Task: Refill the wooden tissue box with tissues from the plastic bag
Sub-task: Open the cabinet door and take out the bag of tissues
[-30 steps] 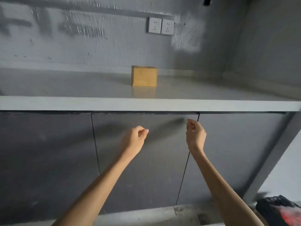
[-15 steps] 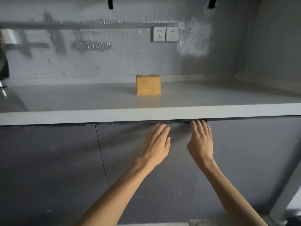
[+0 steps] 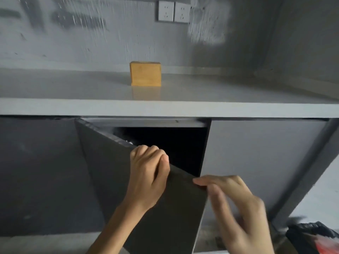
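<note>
The wooden tissue box [image 3: 145, 73] stands upright on the grey countertop [image 3: 201, 88], near the back wall. Below it, the middle cabinet door [image 3: 161, 208] is swung partly outward, hinged at its left side. My left hand [image 3: 146, 173] is curled over the door's top edge. My right hand [image 3: 231, 204], blurred, touches the door's free right corner with its fingertips. The cabinet interior [image 3: 165, 142] is dark, with something pale just visible behind the door's top edge. No tissues show.
Shut dark cabinet doors [image 3: 36, 171] flank the open one; the right one [image 3: 256, 162] looks lighter. A black plastic bag with red inside [image 3: 315, 239] lies on the floor at the bottom right. Two wall sockets [image 3: 173, 11] sit above the counter.
Both hands went from flat under the counter's lip to holding the middle door. The door has swung out toward me, showing the dark inside.
</note>
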{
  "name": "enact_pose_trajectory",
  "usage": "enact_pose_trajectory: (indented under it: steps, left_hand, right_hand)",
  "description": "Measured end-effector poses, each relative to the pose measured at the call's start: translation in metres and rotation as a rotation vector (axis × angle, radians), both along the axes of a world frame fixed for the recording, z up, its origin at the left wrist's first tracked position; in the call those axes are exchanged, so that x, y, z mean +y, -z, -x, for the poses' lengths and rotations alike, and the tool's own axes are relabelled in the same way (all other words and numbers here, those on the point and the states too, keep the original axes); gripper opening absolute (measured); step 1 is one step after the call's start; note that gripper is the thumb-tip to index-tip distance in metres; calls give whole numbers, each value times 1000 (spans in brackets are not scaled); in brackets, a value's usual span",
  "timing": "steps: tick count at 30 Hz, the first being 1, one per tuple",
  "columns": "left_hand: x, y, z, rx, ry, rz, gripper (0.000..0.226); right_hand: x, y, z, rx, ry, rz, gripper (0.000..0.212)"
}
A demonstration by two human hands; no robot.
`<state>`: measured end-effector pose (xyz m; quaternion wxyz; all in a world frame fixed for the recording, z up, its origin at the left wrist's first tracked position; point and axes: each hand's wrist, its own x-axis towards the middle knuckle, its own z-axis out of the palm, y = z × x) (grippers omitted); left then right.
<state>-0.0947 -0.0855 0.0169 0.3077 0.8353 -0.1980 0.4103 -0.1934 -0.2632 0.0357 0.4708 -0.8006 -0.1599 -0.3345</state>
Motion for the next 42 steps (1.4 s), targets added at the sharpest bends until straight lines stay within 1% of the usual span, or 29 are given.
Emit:
enact_pose_trajectory:
  steps: [1, 2, 3, 6, 9, 14, 17, 19, 21, 23, 24, 25, 28, 32, 34, 35, 38, 39, 40, 41, 42]
  left_hand:
    - [5, 0, 6, -20, 3, 28, 36]
    - [10, 0, 11, -33, 5, 56, 36]
    - [15, 1, 16, -39, 11, 78, 38]
    - [26, 5, 31, -29, 20, 106, 42]
    - [37, 6, 40, -20, 77, 129, 43]
    - [64, 5, 60, 7, 184, 187, 44]
    - [83, 2, 71, 58, 226, 158, 46]
    - [103, -10, 81, 184, 253, 71, 47]
    - [114, -38, 87, 424, 220, -105, 47]
    - [110, -59, 75, 670, 33, -338, 50]
    - [105, -64, 63, 736, -62, -424, 49]
    - [98, -67, 52, 773, -125, -491, 48]
    - [86, -63, 26, 832, -206, -626, 47]
    - [89, -63, 30, 783, -351, -776, 44]
    - [89, -64, 31, 750, -393, -824, 42]
    - [88, -64, 30, 751, -407, -833, 42]
    - [89, -61, 28, 735, -439, -798, 43]
    - [90, -60, 28, 714, -452, -771, 43]
    - [91, -60, 28, 695, -464, -736, 42]
    - [91, -60, 28, 681, -470, -701, 42]
    - [92, -60, 27, 671, -470, -671, 42]
  right_hand:
    - [-3, -2, -5, 49, -60, -122, 28]
    - [-5, 2, -16, 98, -85, -187, 28]
    - [-6, 10, -29, 148, -82, -201, 28]
    - [4, 47, -71, 275, -48, -168, 18]
    - [23, 82, -106, 333, -27, -146, 13]
    - [81, 133, -163, 478, -81, -34, 13]
    - [115, 151, -200, 601, -93, 99, 17]
    - [137, 156, -223, 695, -92, 160, 16]
    - [158, 161, -243, 745, -90, 203, 20]
    - [175, 162, -259, 771, -99, 189, 24]
    - [181, 163, -267, 778, -107, 167, 25]
    - [186, 164, -275, 780, -111, 147, 25]
    - [196, 163, -298, 802, -73, 112, 23]
    - [206, 165, -320, 839, -34, 99, 26]
    - [209, 169, -329, 859, -30, 106, 37]
    - [212, 172, -335, 896, -33, 96, 46]
    - [228, 177, -352, 1115, -82, -46, 95]
    - [233, 176, -353, 1175, -108, -111, 108]
    - [233, 173, -350, 1227, -143, -168, 115]
    - [235, 171, -348, 1246, -165, -206, 117]
    - [234, 164, -341, 1230, -190, -225, 111]
